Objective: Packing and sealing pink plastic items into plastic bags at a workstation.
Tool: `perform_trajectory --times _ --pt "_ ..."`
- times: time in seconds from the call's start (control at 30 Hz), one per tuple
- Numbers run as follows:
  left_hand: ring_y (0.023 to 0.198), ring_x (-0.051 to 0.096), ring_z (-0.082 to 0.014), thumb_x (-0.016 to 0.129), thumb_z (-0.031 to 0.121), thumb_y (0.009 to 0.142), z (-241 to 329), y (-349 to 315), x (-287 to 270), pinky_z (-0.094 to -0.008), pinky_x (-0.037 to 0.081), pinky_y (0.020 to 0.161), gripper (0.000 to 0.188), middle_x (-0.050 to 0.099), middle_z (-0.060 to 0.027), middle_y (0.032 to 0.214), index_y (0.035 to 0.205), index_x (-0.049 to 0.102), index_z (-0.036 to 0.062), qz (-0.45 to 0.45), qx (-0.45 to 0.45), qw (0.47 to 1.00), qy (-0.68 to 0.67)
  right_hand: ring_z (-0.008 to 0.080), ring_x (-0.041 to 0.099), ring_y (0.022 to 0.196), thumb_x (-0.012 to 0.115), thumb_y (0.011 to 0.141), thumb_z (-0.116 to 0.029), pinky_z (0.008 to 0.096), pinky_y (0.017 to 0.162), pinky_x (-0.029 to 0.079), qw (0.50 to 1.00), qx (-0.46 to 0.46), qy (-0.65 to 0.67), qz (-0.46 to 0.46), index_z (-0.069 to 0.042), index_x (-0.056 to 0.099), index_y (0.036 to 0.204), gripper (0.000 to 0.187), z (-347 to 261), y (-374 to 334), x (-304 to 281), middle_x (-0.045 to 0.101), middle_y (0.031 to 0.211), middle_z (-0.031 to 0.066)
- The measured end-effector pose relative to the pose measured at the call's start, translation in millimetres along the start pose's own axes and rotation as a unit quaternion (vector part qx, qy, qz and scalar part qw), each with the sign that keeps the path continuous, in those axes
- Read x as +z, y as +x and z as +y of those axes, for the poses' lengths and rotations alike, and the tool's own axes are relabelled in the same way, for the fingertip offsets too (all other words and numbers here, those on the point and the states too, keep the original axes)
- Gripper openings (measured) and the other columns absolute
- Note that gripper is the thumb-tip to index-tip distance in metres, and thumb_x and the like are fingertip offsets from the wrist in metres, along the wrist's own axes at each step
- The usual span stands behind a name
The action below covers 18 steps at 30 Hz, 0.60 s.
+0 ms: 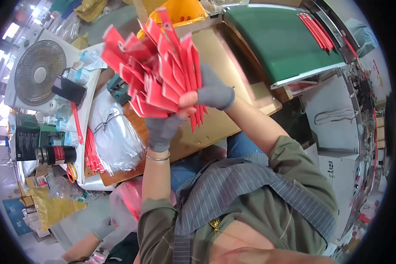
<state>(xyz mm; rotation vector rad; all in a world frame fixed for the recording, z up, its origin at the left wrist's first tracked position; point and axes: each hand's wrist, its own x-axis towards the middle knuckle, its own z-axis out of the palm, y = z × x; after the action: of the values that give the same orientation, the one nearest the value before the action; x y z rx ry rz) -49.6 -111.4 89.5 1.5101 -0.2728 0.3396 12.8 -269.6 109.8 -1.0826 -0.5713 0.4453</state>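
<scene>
Red strips (163,66) spread in two gloved hands over a brown table

The left hand (163,132) is curled closed around the lower end of the strips; the right hand (211,88) is closed on their right side, thumb against them. The strips are up off the table (207,137), their far ends fanned out. On the table's left part lies a tied pile of clear bags (114,136), with more red strips (90,154) just beside it. A yellow bag (185,12) sits beyond. At the far right, a green belt (273,39) carries a row of red pieces (316,31), near a white cabinet (334,101). Along the left stand a fan (40,72) and a black flask (55,155). At lower left, a co-worker's gloved hand (104,229) shows near a yellow sack (55,209).
</scene>
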Motion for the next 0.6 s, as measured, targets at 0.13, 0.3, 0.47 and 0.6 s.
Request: perform_trajectory --times 0.13,0.3,0.47,0.6 --pt "0.108 0.056 -0.0239 0.085 0.022 0.059 -46.0 -4.0 -34.7 -0.0363 0.047 0.087 0.080 0.055 -0.0119 0.119 0.125 0.042 0.0027 -0.062 -0.137 0.976 0.161 0.0204 0.044 0.119 0.084 0.059 -0.015 0.0336 0.098 0.039 0.995 -0.048 -0.063 -0.064 -0.004 0.012 0.144 0.112 20.4 8.3 -8.4 0.044 0.130 0.0134" --pt "0.104 0.057 -0.0228 0.083 0.020 0.061 -65.6 1.7 -34.8 -0.0352 0.047 0.088 0.073 0.056 -0.0104 0.117 0.122 0.045 0.0038 -0.103 -0.042 0.978 0.177 0.0181 0.042 0.121 0.085 0.060 -0.014 0.0318 0.103 0.034 0.970 -0.107 -0.214 -0.040 -0.002 0.018 0.143 0.107 55.6 12.3 -2.8 0.041 0.132 0.0102" --pt "0.103 0.058 -0.0202 0.079 0.013 0.065 -38.5 -31.1 -43.6 -0.0353 0.048 0.089 0.065 0.057 -0.0079 0.114 0.122 0.049 0.0043 -0.044 -0.241 0.961 -0.128 0.0178 0.045 0.115 0.081 0.064 -0.008 0.0312 0.097 0.039 0.988 -0.021 -0.147 0.046 -0.005 0.026 0.141 0.095 38.2 8.3 51.7 0.044 0.127 0.0101" --pt "0.105 0.056 -0.0207 0.074 0.027 0.071 -35.0 -93.0 -24.4 -0.0348 0.045 0.093 0.063 0.055 -0.0077 0.115 0.123 0.047 0.0051 -0.020 -0.379 0.801 -0.462 0.0197 0.054 0.104 0.072 0.073 -0.020 0.0312 0.089 0.044 0.976 0.144 -0.025 -0.163 -0.001 0.047 0.127 0.062 55.2 15.0 37.1 0.057 0.110 0.0104"
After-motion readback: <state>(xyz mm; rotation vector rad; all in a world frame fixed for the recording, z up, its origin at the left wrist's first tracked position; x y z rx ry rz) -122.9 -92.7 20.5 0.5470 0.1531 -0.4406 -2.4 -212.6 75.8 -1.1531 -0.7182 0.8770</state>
